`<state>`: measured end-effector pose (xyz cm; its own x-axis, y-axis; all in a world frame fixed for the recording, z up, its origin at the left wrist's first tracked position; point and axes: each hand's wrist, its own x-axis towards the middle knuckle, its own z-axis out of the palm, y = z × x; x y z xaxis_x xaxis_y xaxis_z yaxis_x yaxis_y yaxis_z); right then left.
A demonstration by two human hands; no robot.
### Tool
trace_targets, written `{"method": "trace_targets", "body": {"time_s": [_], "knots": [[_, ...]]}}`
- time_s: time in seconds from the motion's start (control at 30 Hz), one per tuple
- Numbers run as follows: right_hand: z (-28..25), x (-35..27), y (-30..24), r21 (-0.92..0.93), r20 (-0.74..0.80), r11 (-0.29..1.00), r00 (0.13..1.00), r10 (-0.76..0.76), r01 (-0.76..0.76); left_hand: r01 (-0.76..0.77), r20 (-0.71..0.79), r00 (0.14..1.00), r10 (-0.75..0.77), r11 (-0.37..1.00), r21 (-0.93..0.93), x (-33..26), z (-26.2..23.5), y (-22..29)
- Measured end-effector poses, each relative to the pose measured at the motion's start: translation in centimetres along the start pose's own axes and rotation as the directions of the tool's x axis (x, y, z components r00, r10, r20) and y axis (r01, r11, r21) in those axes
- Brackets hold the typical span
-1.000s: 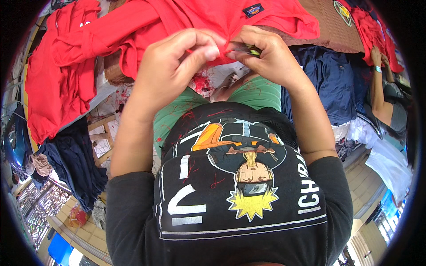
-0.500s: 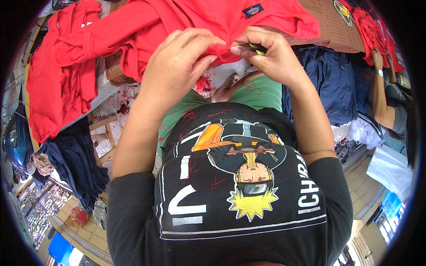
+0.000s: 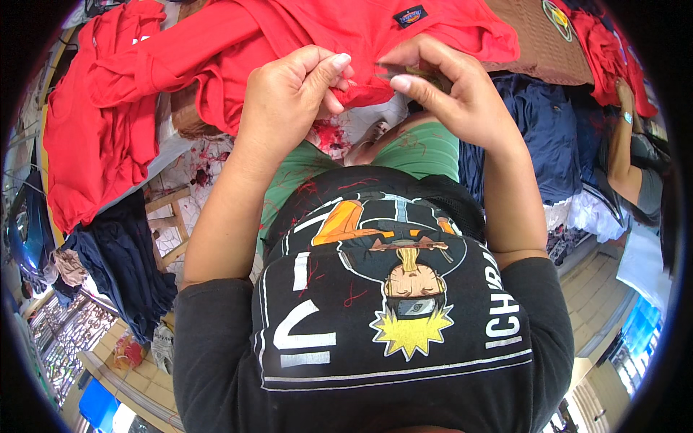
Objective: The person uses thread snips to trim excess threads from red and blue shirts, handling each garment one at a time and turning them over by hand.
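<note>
A red garment point(image 3: 303, 36) lies spread across the table in front of me, a small dark label point(image 3: 410, 15) sewn near its top. My left hand point(image 3: 289, 101) pinches the garment's lower edge between thumb and fingers. My right hand point(image 3: 451, 90) grips the same edge just to the right and holds a small dark tool point(image 3: 393, 72) against the cloth; I cannot tell what kind of tool it is. The two hands sit a few centimetres apart. Below them are my black printed shirt and green trousers, strewn with red thread scraps.
More red garments point(image 3: 94, 137) hang over the table's left side. Dark blue clothes are piled at the left point(image 3: 119, 263) and at the right point(image 3: 538, 133). Another person's arm point(image 3: 624, 155) reaches in at the far right beside red cloth point(image 3: 613, 50).
Both hands have shifted slightly along the red hem. The left fingers have uncurled a little and the pinch point sits farther up and right.
</note>
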<state>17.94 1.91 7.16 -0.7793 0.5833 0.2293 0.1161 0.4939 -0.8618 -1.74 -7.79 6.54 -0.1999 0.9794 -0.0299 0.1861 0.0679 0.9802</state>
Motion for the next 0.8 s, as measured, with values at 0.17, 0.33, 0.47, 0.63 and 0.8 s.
{"method": "trace_targets", "body": {"time_s": [0.17, 0.33, 0.47, 0.63, 0.8], "knots": [[0.4, 0.0, -0.6, -0.043, 0.057, 0.998, 0.998, -0.033, 0.036, -0.044, 0.002, 0.999, 0.044, 0.994, 0.1, -0.1, 0.2, 0.2], [0.4, 0.5, -0.4, -0.177, 0.072, 0.978, 0.993, -0.097, 0.109, -0.074, 0.004, 0.997, 0.075, 0.98, 0.184, -0.1, 0.5, 0.8], [0.5, 0.9, -0.8, -0.194, 0.111, 0.976, 0.991, -0.074, 0.094, -0.088, 0.002, 0.996, 0.09, 0.967, 0.239, -0.2, 0.4, 0.7], [0.7, 1.1, -0.7, -0.213, 0.111, 0.97, 0.989, -0.093, 0.115, -0.104, -0.001, 0.994, 0.109, 0.947, 0.304, -0.1, 0.5, 0.7], [0.8, 1.0, -0.7, -0.284, 0.15, 0.945, 0.981, -0.122, 0.161, -0.149, 0.01, 0.988, 0.155, 0.922, 0.356, -0.2, 0.6, 0.4]]}}
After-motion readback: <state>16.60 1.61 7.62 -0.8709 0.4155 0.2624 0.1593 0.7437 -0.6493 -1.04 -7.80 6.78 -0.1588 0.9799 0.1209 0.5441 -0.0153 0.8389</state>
